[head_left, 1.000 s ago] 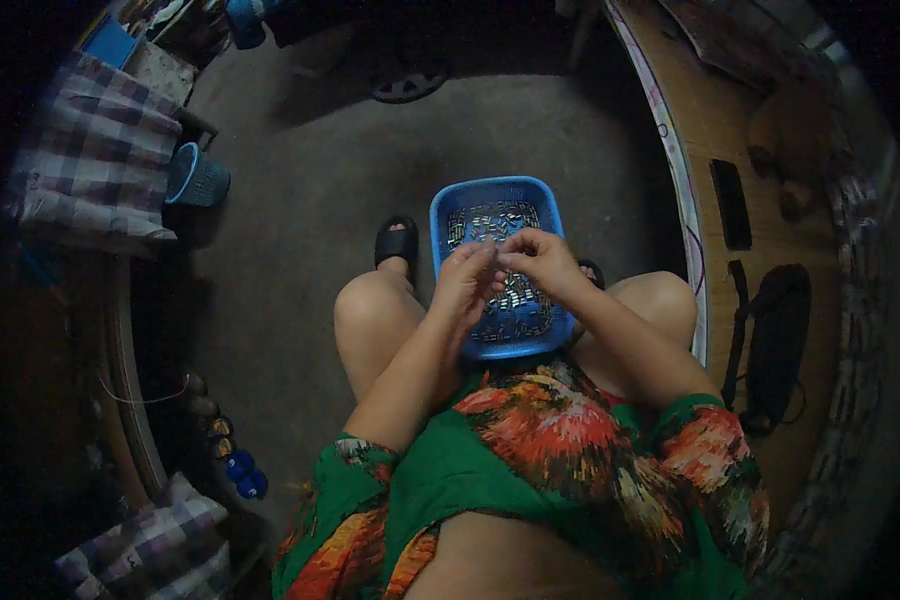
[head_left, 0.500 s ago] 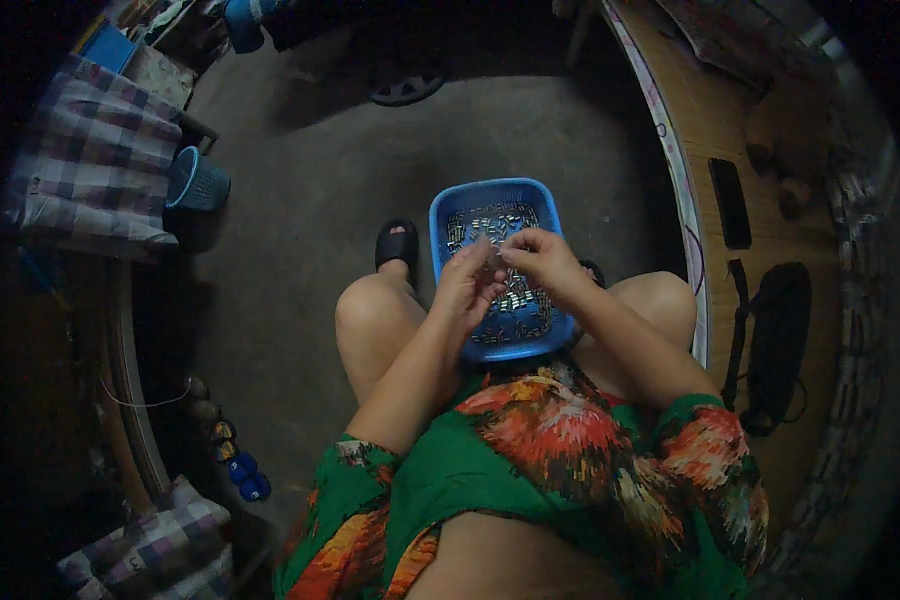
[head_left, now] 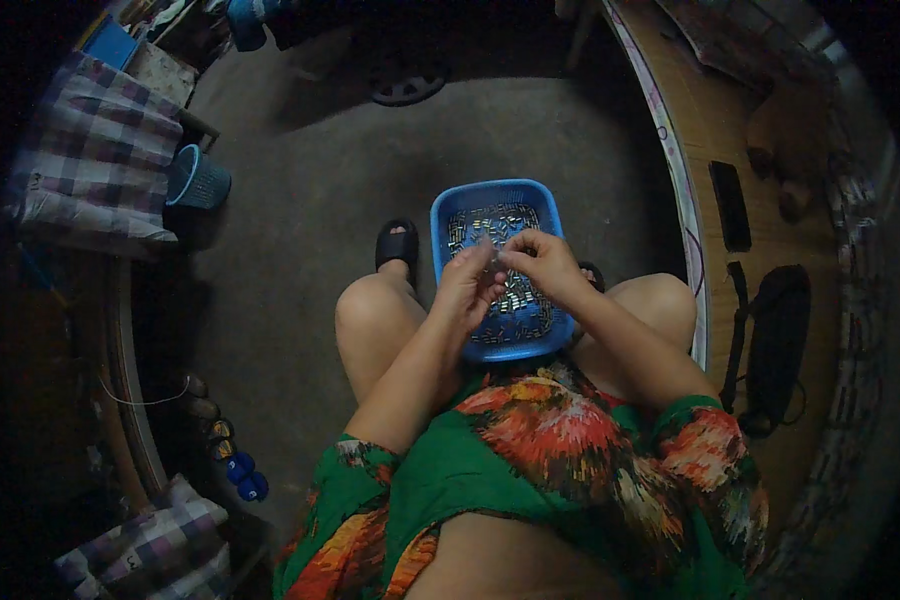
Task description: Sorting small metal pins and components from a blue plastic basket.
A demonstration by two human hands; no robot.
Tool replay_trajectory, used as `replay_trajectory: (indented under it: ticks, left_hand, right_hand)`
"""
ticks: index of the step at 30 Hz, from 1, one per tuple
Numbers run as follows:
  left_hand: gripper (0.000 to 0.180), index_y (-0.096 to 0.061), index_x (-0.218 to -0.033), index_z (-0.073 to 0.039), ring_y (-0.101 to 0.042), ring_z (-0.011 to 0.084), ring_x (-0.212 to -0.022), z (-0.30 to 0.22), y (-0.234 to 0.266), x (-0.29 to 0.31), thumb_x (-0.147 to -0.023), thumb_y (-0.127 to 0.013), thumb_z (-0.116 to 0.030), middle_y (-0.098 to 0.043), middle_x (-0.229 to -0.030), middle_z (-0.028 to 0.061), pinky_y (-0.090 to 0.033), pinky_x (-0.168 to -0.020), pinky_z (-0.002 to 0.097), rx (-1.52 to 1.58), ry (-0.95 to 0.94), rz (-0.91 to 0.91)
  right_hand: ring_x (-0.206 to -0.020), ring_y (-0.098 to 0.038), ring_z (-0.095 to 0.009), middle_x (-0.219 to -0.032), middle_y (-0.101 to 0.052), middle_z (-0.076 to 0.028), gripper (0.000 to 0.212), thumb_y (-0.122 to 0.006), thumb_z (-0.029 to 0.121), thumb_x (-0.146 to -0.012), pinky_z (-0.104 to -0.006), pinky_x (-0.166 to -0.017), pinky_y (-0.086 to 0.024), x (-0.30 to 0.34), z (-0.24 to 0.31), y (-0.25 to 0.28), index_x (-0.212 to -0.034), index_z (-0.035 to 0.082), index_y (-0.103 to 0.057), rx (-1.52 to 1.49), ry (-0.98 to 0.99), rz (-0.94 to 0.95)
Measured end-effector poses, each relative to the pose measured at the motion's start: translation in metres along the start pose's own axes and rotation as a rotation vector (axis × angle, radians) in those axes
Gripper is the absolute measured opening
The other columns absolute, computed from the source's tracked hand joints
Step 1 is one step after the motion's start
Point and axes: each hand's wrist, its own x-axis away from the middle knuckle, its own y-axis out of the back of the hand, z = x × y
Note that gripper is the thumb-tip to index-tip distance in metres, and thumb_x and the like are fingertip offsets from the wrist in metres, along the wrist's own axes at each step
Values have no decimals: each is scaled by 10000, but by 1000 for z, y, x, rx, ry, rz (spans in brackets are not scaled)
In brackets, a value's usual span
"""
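Observation:
A blue plastic basket (head_left: 500,352) sits between my knees, with many small shiny metal cylinders (head_left: 515,297) scattered over its bottom. Above its middle my two hands meet, fingertips nearly touching. My left hand (head_left: 470,279) is closed, its thumb pointing up and fingers curled. With thumb and forefinger pinched, my right hand (head_left: 542,260) comes in from the other side. Something small and pale shows between the fingertips, too small to name. The hands hide part of the basket's contents.
To the right runs a wooden bench (head_left: 715,300) bearing a black phone (head_left: 730,206) and a black bag (head_left: 778,330). A blue wastebasket (head_left: 200,182) stands at the left beside a checked cloth (head_left: 100,160). Blue shoes (head_left: 245,475) lie on the floor at lower left.
My hands stay at almost the same spot over the basket, with only a slight shift of the fingers. The basket has not visibly moved.

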Motion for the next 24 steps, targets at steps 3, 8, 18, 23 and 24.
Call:
replay_trajectory:
  ticks: [3, 8, 18, 23, 24]
  left_hand:
    - [227, -519, -849, -78, -526, 86, -557, 1, 2, -1, -825, -557, -300, -544, -676, 9, -439, -455, 195, 3, -8, 23]
    - [256, -511, -878, -78, -529, 94, -568, 2, 8, -4, -832, -537, -328, -544, -692, 11, -439, -463, 190, -9, 17, 63]
    - [260, -514, -863, -45, -487, 116, -562, 1, 7, -4, -854, -501, -304, -551, -731, 71, -398, -467, 217, 101, -43, 21]
    - [266, -509, -861, -47, -477, 118, -552, 3, 11, -8, -856, -494, -312, -542, -720, 68, -369, -453, 216, 102, -71, 22]
    - [264, -508, -862, -48, -476, 118, -551, 3, 11, -8, -857, -492, -312, -539, -717, 63, -362, -451, 216, 102, -70, 27]
  right_hand:
    - [-708, -551, -108, -747, -601, -53, 136, -629, 132, -737, -253, -636, -438, 1, 5, 0, -793, 14, -592, 12, -7, 11]
    - [-694, -551, -117, -729, -593, -44, 121, -631, 128, -737, -252, -624, -438, 2, 10, -2, -770, 19, -588, 11, 58, 12]
    - [-504, -412, -50, -671, -504, 4, 163, -472, 127, -830, -171, -384, -290, 2, 15, 12, -958, 31, -504, -584, -471, 125]
    - [-494, -419, -41, -682, -516, -4, 163, -451, 99, -828, -158, -372, -283, 1, 13, 11, -967, 31, -504, -517, -449, 158]
    - [-489, -419, -38, -682, -518, -2, 162, -460, 101, -828, -150, -371, -281, 0, 10, 12, -967, 33, -506, -547, -449, 167]
